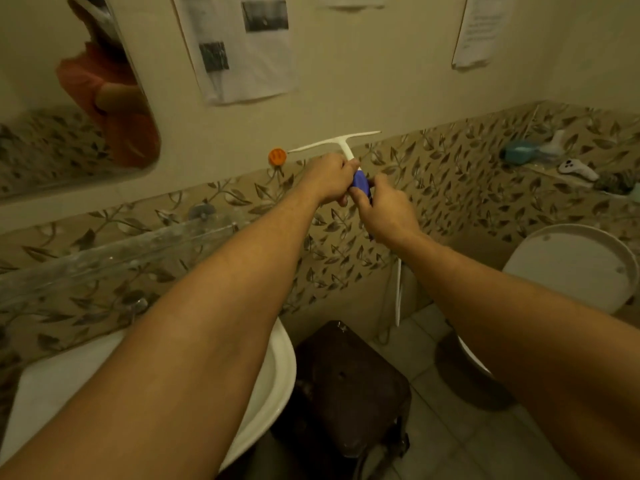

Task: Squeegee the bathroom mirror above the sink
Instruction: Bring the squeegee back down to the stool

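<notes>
Left hand [329, 178], right hand [384, 209], gripping squeegee [346, 147]

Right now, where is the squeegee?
In the head view, centre frame: both hands hold the squeegee before the wall, right of the mirror, beside an orange hook.

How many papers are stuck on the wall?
3. A big paper with dark pictures hangs above the hands, a smaller paper is at the upper right, and a paper edge peeks in at the top. More may be hidden out of view.
</notes>
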A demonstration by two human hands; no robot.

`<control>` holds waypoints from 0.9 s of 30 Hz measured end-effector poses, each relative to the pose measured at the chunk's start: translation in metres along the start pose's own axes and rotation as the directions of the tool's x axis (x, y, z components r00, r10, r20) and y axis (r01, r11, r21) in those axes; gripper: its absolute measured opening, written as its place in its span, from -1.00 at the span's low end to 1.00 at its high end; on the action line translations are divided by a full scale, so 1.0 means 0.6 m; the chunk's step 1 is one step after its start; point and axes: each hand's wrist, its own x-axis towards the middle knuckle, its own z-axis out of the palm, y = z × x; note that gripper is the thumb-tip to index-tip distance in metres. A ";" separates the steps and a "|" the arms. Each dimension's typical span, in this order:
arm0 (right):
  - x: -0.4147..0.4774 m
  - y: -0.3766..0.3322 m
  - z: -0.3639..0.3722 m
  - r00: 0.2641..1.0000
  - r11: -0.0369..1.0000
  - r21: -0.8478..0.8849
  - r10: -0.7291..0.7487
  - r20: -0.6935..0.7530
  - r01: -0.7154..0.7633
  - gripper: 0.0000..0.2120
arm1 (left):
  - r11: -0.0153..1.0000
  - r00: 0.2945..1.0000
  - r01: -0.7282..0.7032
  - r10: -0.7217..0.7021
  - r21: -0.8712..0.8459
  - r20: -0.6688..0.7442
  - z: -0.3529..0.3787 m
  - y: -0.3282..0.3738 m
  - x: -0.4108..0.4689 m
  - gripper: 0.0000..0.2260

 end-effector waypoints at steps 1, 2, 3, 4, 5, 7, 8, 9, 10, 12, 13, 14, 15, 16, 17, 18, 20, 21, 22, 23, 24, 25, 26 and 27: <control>0.000 0.013 0.007 1.000 1.000 -0.011 -0.006 0.008 0.006 -0.62 | 1.000 1.000 0.014 -0.014 -0.016 0.010 0.011 -0.007 0.001 -0.63; -0.001 0.023 0.013 1.000 1.000 -0.024 -0.011 0.018 0.012 -0.62 | 0.999 0.999 0.029 -0.028 -0.019 0.015 0.021 -0.012 0.003 -0.62; -0.002 0.035 0.019 0.999 0.999 -0.037 -0.015 0.037 0.016 -0.61 | 0.999 0.999 0.049 -0.049 -0.012 0.016 0.034 -0.018 0.003 -0.63; -0.001 0.046 0.025 0.998 0.999 -0.045 -0.017 0.057 0.019 -0.60 | 0.998 0.997 0.070 -0.070 -0.001 0.015 0.045 -0.023 0.005 -0.64; -0.001 0.059 0.032 0.997 0.999 -0.047 -0.016 0.082 0.020 -0.60 | 0.996 0.996 0.093 -0.093 -0.001 0.017 0.058 -0.028 0.005 -0.66; -0.006 0.082 0.046 0.992 0.998 -0.050 -0.016 0.126 0.022 -0.63 | 0.990 0.990 0.137 -0.136 -0.018 0.033 0.082 -0.043 0.003 -0.68; -0.009 0.095 0.053 0.989 0.998 -0.055 -0.017 0.148 0.026 -0.65 | 0.987 0.987 0.157 -0.157 -0.014 0.039 0.096 -0.050 0.000 -0.69; -0.012 0.106 0.060 0.986 0.998 -0.061 -0.019 0.168 0.030 -0.66 | 0.984 0.983 0.178 -0.177 -0.005 0.044 0.109 -0.057 -0.003 -0.68; -0.017 0.117 0.067 0.981 0.997 -0.066 -0.023 0.190 0.036 -0.68 | 0.979 0.978 0.203 -0.203 0.004 0.049 0.121 -0.065 -0.006 -0.68; -0.029 0.138 0.081 0.973 0.995 -0.082 -0.031 0.227 0.051 -0.73 | 0.968 0.966 0.250 -0.250 0.001 0.065 0.145 -0.081 -0.014 -0.68; -0.038 0.150 0.089 0.969 0.994 -0.092 -0.031 0.245 0.055 -0.76 | 0.963 0.961 0.270 -0.269 -0.004 0.071 0.160 -0.090 -0.020 -0.68; -0.045 0.161 0.097 0.965 0.993 -0.103 -0.027 0.262 0.056 -0.78 | 0.958 0.956 0.286 -0.285 -0.005 0.076 0.173 -0.098 -0.026 -0.68; -0.053 0.173 0.106 0.960 0.992 -0.116 -0.023 0.278 0.057 -0.78 | 0.952 0.950 0.305 -0.303 -0.007 0.079 0.188 -0.108 -0.033 -0.69; -0.062 0.184 0.116 0.955 0.990 -0.131 -0.019 0.295 0.061 -0.77 | 0.947 0.945 0.320 -0.318 -0.010 0.079 0.202 -0.117 -0.040 -0.70; -0.069 0.193 0.124 0.950 0.988 -0.139 -0.018 0.313 0.065 -0.77 | 0.944 0.942 0.330 -0.328 -0.011 0.077 0.214 -0.125 -0.046 -0.71; -0.079 0.205 0.137 0.940 0.988 -0.139 -0.013 0.340 0.064 -0.77 | 0.937 0.935 0.348 -0.346 -0.015 0.078 0.229 -0.137 -0.055 -0.72; -0.096 0.224 0.152 0.928 0.987 -0.152 0.005 0.371 0.056 -0.77 | 0.928 0.924 0.373 -0.370 -0.015 0.093 0.250 -0.151 -0.068 -0.71; -0.107 0.236 0.164 0.921 0.987 -0.153 0.016 0.389 0.047 -0.76 | 0.920 0.916 0.391 -0.389 0.000 0.097 0.264 -0.164 -0.076 -0.71; -0.116 0.248 0.176 0.916 0.988 -0.152 0.030 0.400 0.034 -0.75 | 0.914 0.909 0.406 -0.406 0.017 0.099 0.278 -0.177 -0.082 -0.71; -0.127 0.262 0.190 0.909 0.988 -0.154 0.043 0.416 0.024 -0.74 | 0.905 0.899 0.425 -0.426 0.029 0.105 0.293 -0.192 -0.088 -0.71; -0.137 0.276 0.204 0.900 0.987 -0.160 0.054 0.432 0.017 -0.74 | 0.896 0.889 0.442 -0.443 0.032 0.119 0.309 -0.207 -0.093 -0.71; -0.148 0.291 0.219 0.892 0.986 -0.168 0.062 0.448 0.016 -0.74 | 0.888 0.879 0.458 -0.457 0.025 0.139 0.328 -0.224 -0.098 -0.71; -0.159 0.305 0.233 0.882 0.984 -0.176 0.076 0.465 0.008 -0.73 | 0.883 0.870 0.470 -0.467 0.024 0.156 0.346 -0.240 -0.103 -0.71; -0.168 0.317 0.243 0.874 0.983 -0.181 0.091 0.477 -0.004 -0.71 | 0.878 0.864 0.477 -0.475 0.033 0.167 0.361 -0.252 -0.108 -0.71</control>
